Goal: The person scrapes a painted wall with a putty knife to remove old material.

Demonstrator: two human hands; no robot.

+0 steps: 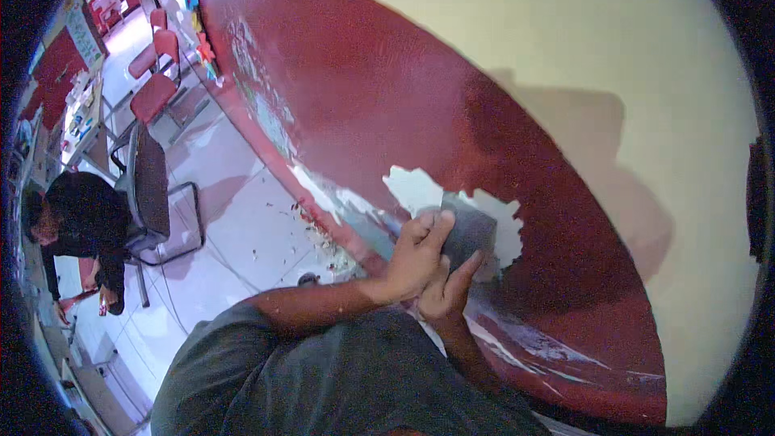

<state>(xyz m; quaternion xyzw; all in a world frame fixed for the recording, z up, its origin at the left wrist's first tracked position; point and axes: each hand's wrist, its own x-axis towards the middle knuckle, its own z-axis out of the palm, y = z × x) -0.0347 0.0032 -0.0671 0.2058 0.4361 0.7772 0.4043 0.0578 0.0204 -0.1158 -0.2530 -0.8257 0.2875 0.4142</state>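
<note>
A dark grey, flat, squarish piece (pixel 473 229), perhaps sandpaper or a flexible scraper, lies in front of the wall. My left hand (pixel 421 257) grips its near left corner, fingers curled. My right hand (pixel 451 290) is just below, touching the left hand, its thumb along the lower edge of the piece; its other fingers are partly hidden. Around and behind the piece, a jagged white patch (pixel 415 188) shows in the dark red paint of the wall (pixel 375 91). More pale, scraped streaks (pixel 266 115) run along the lower part of the wall.
Paint flakes and debris (pixel 330 248) lie on the white tiled floor (pixel 236 242) by the red skirting (pixel 278 163). At the left, a person in dark clothes (pixel 88 215) bends beside a dark chair (pixel 148 188). Red chairs (pixel 154 97) and a cluttered table (pixel 85 112) stand farther off.
</note>
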